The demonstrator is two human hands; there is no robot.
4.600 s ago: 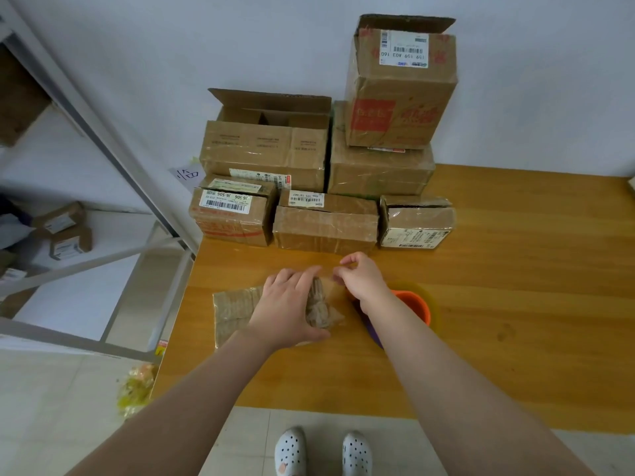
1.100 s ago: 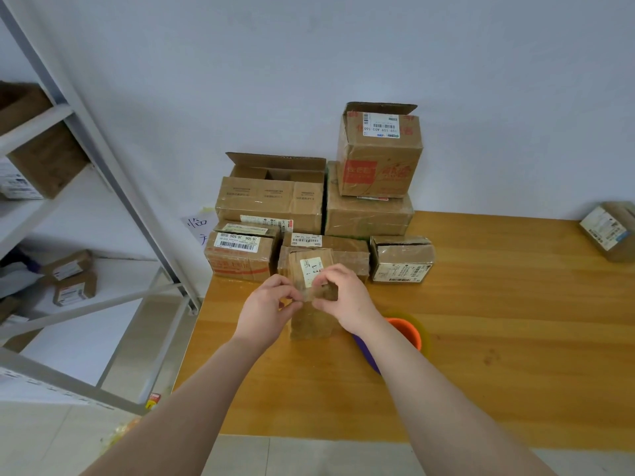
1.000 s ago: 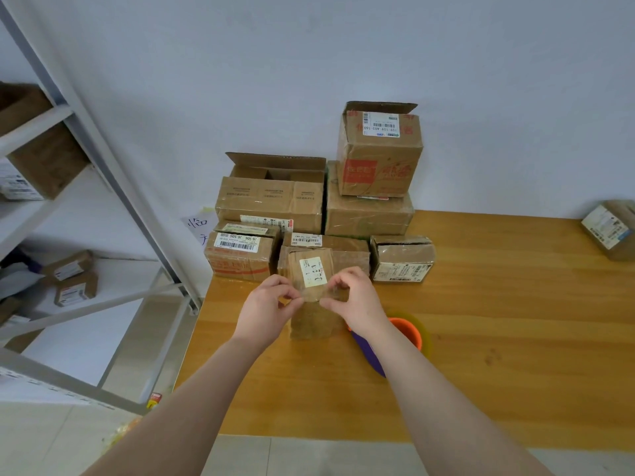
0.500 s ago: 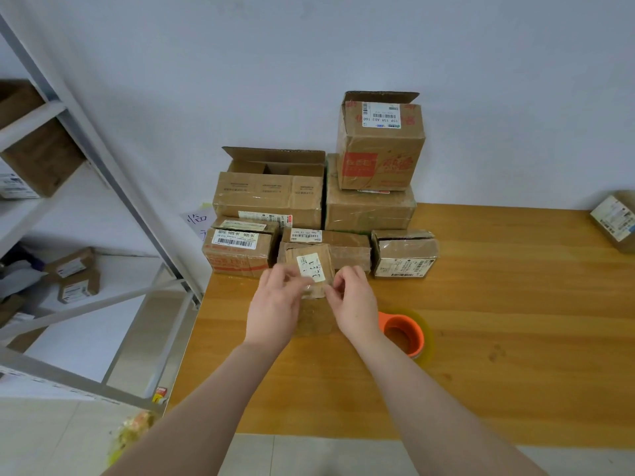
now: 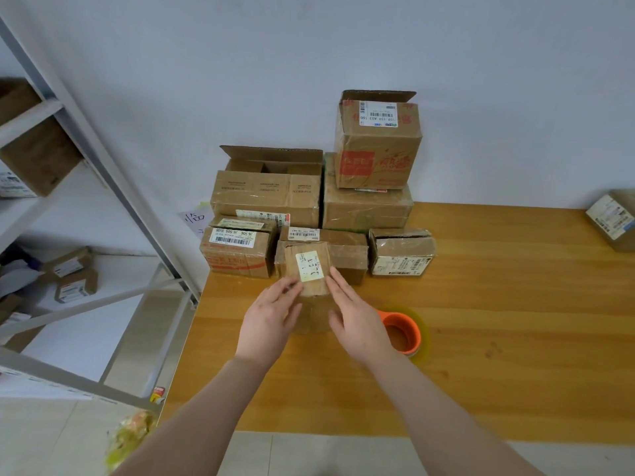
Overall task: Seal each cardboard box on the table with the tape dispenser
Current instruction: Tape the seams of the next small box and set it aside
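Both hands have uncurled since pinching: left hand (image 5: pixel 271 321) and right hand (image 5: pixel 357 324), flat-fingered, press the small labelled box (image 5: pixel 309 269) on the bench (image 5: pixel 498 304). Keep its flaps flush before fetching the tape roll (image 5: pixel 403 333) alongside.

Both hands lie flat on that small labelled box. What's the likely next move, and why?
Probably the right hand reaches for the orange-cored clear tape roll lying beside it, while the left hand holds the small brown cardboard box: both hands press it, tape untouched.
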